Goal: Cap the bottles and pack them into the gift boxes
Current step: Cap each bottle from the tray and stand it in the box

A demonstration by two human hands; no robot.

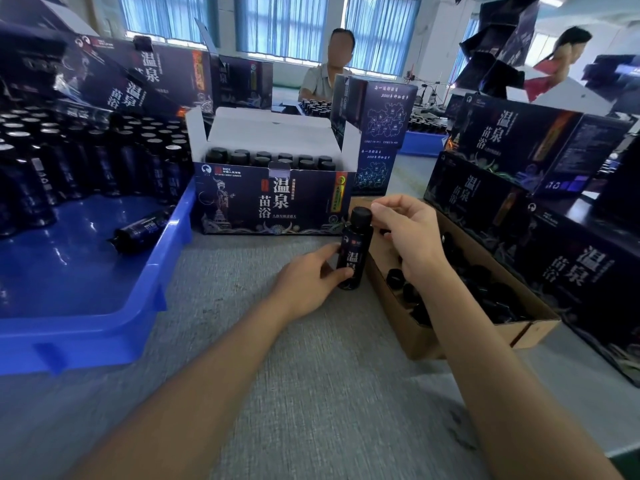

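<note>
Before gift box [277,206], capped bottle [354,256]

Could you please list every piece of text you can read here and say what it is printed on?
"温泉苗浴": front of the open box.
"DICC": that box's top left corner; smaller lines blurred.
"温": bottle held by the left hand; below it, unreadable.
"温泉苗浴": closed box on the right.
"3000": map box; rest too blurred.
No text: cap, pinched by the right hand.

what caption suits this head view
Left hand steadies a dark bottle, right hand on its cap, by an open gift box.
</note>
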